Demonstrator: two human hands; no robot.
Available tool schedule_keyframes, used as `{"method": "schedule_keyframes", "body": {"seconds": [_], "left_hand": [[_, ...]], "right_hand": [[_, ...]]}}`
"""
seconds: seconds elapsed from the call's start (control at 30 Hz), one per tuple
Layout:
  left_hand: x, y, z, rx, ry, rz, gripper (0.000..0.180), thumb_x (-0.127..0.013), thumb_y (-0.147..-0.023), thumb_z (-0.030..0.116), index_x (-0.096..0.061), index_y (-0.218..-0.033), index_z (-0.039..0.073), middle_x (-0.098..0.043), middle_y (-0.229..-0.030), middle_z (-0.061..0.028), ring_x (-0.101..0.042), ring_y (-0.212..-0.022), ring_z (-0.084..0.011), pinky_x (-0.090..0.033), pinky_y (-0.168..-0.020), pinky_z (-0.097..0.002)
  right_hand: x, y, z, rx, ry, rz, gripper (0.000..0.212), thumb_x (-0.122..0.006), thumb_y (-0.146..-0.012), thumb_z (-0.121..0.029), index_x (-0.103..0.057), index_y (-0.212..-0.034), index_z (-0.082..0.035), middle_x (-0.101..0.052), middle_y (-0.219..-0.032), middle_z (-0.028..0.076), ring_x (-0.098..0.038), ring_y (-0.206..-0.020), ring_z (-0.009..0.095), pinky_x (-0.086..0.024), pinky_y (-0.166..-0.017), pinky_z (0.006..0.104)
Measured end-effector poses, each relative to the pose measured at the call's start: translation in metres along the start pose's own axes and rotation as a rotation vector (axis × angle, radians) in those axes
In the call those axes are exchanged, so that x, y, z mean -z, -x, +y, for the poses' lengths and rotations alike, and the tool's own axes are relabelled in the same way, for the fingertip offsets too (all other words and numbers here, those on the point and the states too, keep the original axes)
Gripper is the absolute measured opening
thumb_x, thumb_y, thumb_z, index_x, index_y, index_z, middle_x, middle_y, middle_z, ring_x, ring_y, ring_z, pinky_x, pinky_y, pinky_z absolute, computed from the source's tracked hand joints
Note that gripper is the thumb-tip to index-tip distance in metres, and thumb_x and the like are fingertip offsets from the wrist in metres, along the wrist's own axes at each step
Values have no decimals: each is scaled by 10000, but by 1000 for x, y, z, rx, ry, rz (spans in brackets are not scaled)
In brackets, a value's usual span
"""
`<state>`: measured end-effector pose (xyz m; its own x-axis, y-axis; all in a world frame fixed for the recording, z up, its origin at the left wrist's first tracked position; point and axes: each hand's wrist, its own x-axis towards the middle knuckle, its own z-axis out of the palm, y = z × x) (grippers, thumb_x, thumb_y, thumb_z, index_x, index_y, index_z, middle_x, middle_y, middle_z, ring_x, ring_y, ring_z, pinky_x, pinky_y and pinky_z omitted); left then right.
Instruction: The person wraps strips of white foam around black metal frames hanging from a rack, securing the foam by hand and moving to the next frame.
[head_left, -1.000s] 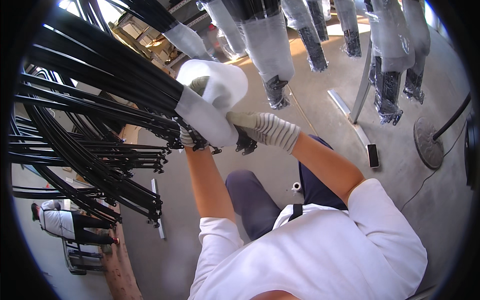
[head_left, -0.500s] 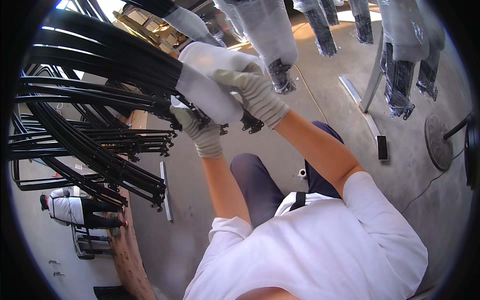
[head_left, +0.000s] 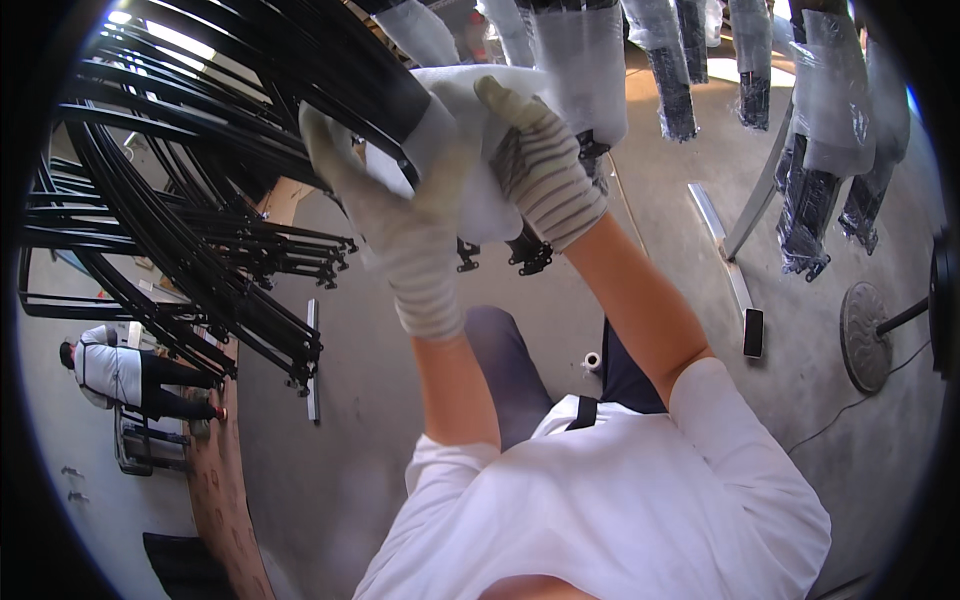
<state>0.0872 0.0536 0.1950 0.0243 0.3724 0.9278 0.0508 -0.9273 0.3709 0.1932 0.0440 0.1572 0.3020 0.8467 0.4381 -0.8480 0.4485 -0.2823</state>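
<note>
Both my hands wear pale gloves with grey-striped cuffs. A white foam sheet (head_left: 486, 205) is wrapped around the end of a bundle of black metal tubes (head_left: 335, 65) that slants in from the upper left. My right hand (head_left: 545, 165) grips the sheet from the right, its thumb on top and its other fingers curled behind the fold. My left hand (head_left: 395, 215) is at the left side of the wrap, thumb and fingers spread wide, slightly blurred. Below the sheet, the black bracketed tube ends (head_left: 530, 250) stick out.
Several more curved black tubes (head_left: 190, 240) hang at the left. Wrapped bundles (head_left: 830, 110) hang at the upper right, beside a metal stand leg (head_left: 742, 290) and a round heavy base (head_left: 865, 335). A person (head_left: 110, 368) works at the far left. A small white roll (head_left: 592, 361) is near my legs.
My left hand has come off the underside of the tube ends and spread its fingers beside the wrap. My right hand stays on the foam sheet, which now hangs further around the tubes.
</note>
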Motion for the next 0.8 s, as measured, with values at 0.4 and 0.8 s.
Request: {"method": "schedule_keyframes", "body": {"seconds": [0.4,0.8], "left_hand": [[-10,-30,-13,191,-51,64,528,-770,-549,171,-476,-946,-19,-571,-826,-45,-521,-673,-93,-441,-665,-215],[14,-21,-31,761,1014,-154,383,-694,-614,34,-480,-931,27,-550,-853,-24,-519,-726,-90,-435,-654,-193]], "right_hand": [[-53,4,-27,-103,111,-201,273,-576,-747,-202,-522,-955,-34,-573,-885,25,-526,-818,93,-399,-673,195],[-6,29,43,534,1281,-60,321,-588,-731,-155,-495,-977,29,-579,-845,107,-573,-756,222,-478,-697,330]]}}
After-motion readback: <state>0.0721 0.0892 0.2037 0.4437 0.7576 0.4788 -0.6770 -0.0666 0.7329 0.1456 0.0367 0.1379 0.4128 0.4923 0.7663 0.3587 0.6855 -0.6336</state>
